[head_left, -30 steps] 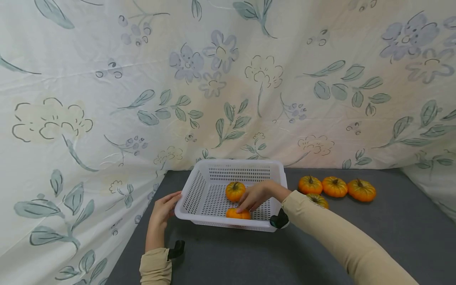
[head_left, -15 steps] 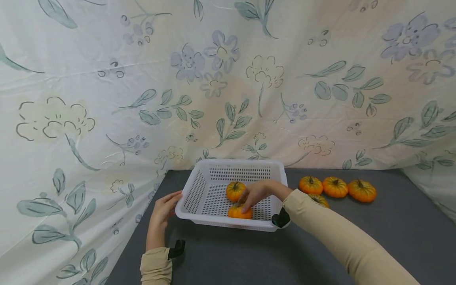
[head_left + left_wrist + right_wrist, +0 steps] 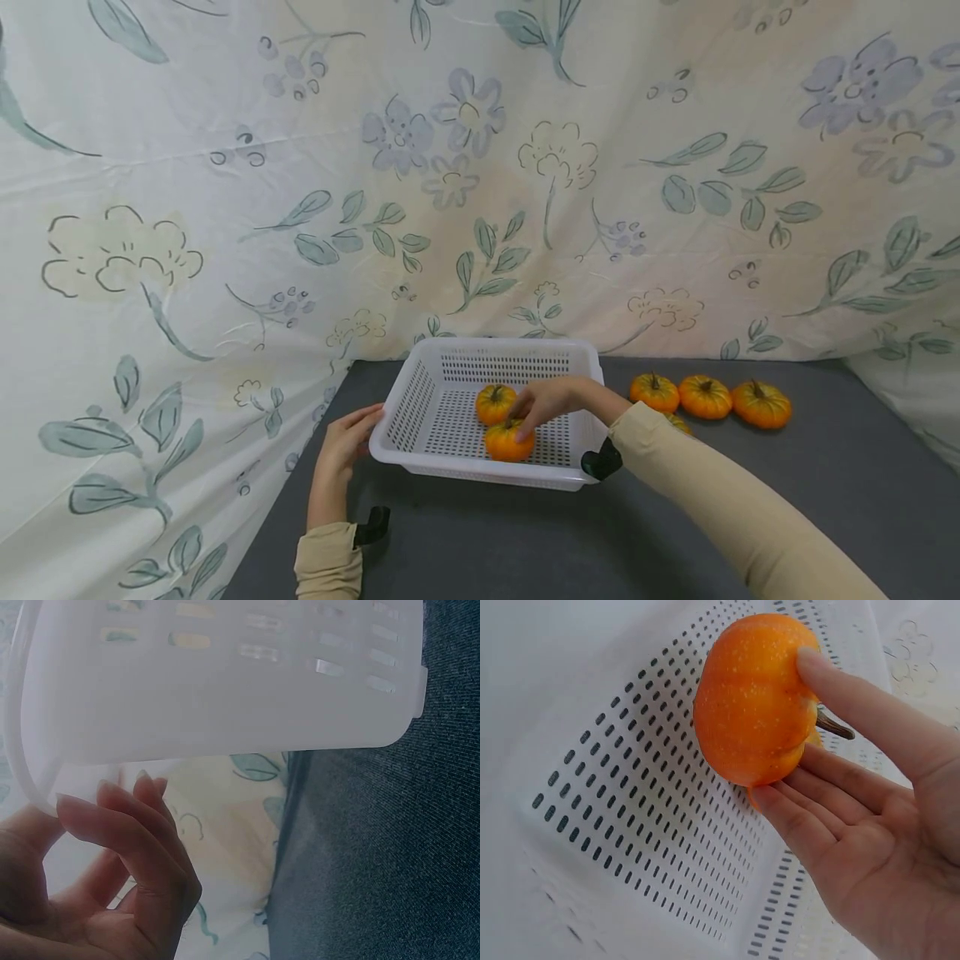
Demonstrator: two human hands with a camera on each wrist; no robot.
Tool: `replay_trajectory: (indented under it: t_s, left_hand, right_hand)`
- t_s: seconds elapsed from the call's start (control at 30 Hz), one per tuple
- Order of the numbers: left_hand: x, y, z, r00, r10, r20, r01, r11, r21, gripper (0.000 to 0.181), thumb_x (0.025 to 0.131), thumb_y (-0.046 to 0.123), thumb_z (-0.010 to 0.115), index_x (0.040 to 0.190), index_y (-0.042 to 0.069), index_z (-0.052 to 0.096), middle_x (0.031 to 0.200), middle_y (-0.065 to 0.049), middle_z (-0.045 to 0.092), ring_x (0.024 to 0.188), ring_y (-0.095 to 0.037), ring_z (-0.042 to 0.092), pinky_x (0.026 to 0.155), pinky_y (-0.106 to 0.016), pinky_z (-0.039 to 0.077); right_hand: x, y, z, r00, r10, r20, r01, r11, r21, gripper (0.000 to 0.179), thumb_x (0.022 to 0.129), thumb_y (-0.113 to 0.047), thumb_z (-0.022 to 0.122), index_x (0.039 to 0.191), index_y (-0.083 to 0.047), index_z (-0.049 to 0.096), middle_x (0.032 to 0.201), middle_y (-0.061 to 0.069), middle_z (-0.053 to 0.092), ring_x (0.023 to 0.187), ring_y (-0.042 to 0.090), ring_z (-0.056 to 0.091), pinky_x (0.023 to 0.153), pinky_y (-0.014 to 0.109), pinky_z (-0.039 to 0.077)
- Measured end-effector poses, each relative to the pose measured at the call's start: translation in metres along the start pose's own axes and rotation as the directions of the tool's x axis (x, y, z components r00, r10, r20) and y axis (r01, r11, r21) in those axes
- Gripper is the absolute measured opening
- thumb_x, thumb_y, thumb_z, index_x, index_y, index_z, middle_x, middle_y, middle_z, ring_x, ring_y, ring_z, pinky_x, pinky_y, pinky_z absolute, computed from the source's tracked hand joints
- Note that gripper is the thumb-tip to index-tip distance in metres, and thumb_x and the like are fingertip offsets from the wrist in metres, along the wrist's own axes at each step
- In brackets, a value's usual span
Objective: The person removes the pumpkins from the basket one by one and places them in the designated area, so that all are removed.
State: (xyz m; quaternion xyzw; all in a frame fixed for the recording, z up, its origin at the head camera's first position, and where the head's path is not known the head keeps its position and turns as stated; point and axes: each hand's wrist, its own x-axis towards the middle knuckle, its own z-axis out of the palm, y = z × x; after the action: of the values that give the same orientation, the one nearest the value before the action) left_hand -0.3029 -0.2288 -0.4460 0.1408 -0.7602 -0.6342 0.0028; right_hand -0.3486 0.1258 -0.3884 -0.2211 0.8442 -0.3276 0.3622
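A white perforated plastic basket [image 3: 450,471] stands on the dark table. My left hand [image 3: 347,437] is at its left corner; in the left wrist view the thumb and index finger [image 3: 112,829] pinch the rim, the other fingers bent beside it. Inside the basket my right hand [image 3: 551,400] grips a small orange pumpkin [image 3: 510,443]. In the right wrist view the thumb presses one side of this pumpkin [image 3: 754,697] and the fingers support it from the other, its brown stem towards the palm. A second pumpkin [image 3: 491,403] sits behind it on the basket floor.
Three pumpkins stand in a row right of the basket: a left one [image 3: 654,391], a middle one [image 3: 705,396] and a right one [image 3: 761,404]. Another pumpkin [image 3: 678,423] is mostly hidden by the right sleeve. A flowered cloth [image 3: 480,183] hangs behind the table.
The right hand has tilted the gripped pumpkin up and drawn it slightly to the right inside the basket. The left hand has stayed at the basket's rim.
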Motion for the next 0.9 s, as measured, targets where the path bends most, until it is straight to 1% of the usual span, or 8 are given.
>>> replay_trajectory:
  t_s: [0.2, 0.3, 0.47, 0.6, 0.83, 0.9]
  left_hand:
    - [0.0, 0.0, -0.001, 1.0, 0.001, 0.002, -0.001, 1.0, 0.001, 0.051, 0.09, 0.034, 0.069, 0.131, 0.005, 0.061, 0.102, 0.004, 0.069, 0.081, -0.008, 0.067, 0.07, -0.029, 0.053]
    - [-0.001, -0.001, 0.0, 1.0, 0.004, -0.002, -0.004, 1.0, -0.003, 0.05, 0.09, 0.033, 0.069, 0.13, 0.005, 0.062, 0.1, 0.005, 0.069, 0.08, -0.008, 0.067, 0.069, -0.029, 0.053]
    - [-0.001, -0.001, 0.0, 1.0, 0.013, -0.004, -0.013, 1.0, -0.003, 0.048, 0.091, 0.031, 0.069, 0.13, 0.004, 0.062, 0.097, 0.007, 0.068, 0.079, -0.008, 0.066, 0.068, -0.029, 0.053]
    - [-0.001, -0.001, 0.0, 1.0, 0.014, 0.0, -0.014, 1.0, -0.002, 0.048, 0.091, 0.031, 0.068, 0.131, 0.004, 0.061, 0.098, 0.006, 0.068, 0.079, -0.008, 0.066, 0.068, -0.029, 0.053]
    - [-0.001, 0.001, 0.001, 1.0, 0.012, 0.001, -0.012, 1.0, -0.013, 0.049, 0.091, 0.031, 0.068, 0.131, 0.004, 0.061, 0.096, 0.008, 0.068, 0.078, -0.008, 0.067, 0.068, -0.028, 0.053]
    - [-0.001, 0.001, 0.001, 1.0, 0.013, 0.001, -0.013, 1.0, -0.013, 0.048, 0.091, 0.031, 0.068, 0.13, 0.004, 0.061, 0.096, 0.007, 0.068, 0.078, -0.008, 0.067, 0.068, -0.028, 0.053]
  right_hand:
    - [-0.008, 0.008, -0.005, 0.996, -0.049, -0.07, 0.053, 0.997, 0.062, 0.056, 0.084, -0.022, 0.077, 0.134, -0.006, 0.059, 0.137, 0.01, 0.059, 0.127, 0.025, 0.056, 0.108, 0.044, 0.043]
    - [-0.012, 0.01, -0.008, 0.993, -0.072, -0.094, 0.079, 0.995, 0.066, 0.058, 0.083, -0.022, 0.077, 0.135, -0.006, 0.057, 0.138, 0.011, 0.058, 0.127, 0.026, 0.056, 0.108, 0.045, 0.043]
    - [-0.016, 0.013, -0.009, 0.988, -0.09, -0.126, 0.099, 0.993, 0.063, 0.06, 0.084, -0.023, 0.077, 0.137, -0.005, 0.055, 0.139, 0.012, 0.057, 0.126, 0.026, 0.057, 0.106, 0.044, 0.044]
    - [-0.02, 0.017, -0.011, 0.986, -0.099, -0.136, 0.112, 0.99, 0.089, 0.06, 0.085, -0.023, 0.076, 0.138, -0.004, 0.054, 0.141, 0.014, 0.055, 0.128, 0.028, 0.055, 0.108, 0.045, 0.042]
    - [-0.03, 0.02, -0.015, 0.974, -0.089, -0.208, 0.113, 0.987, 0.11, 0.062, 0.083, -0.028, 0.077, 0.138, -0.01, 0.055, 0.146, 0.013, 0.051, 0.134, 0.031, 0.049, 0.11, 0.047, 0.04]
    - [-0.032, 0.022, -0.016, 0.97, -0.11, -0.215, 0.134, 0.986, 0.097, 0.062, 0.085, -0.029, 0.075, 0.139, -0.009, 0.054, 0.147, 0.014, 0.049, 0.135, 0.033, 0.048, 0.11, 0.047, 0.04]
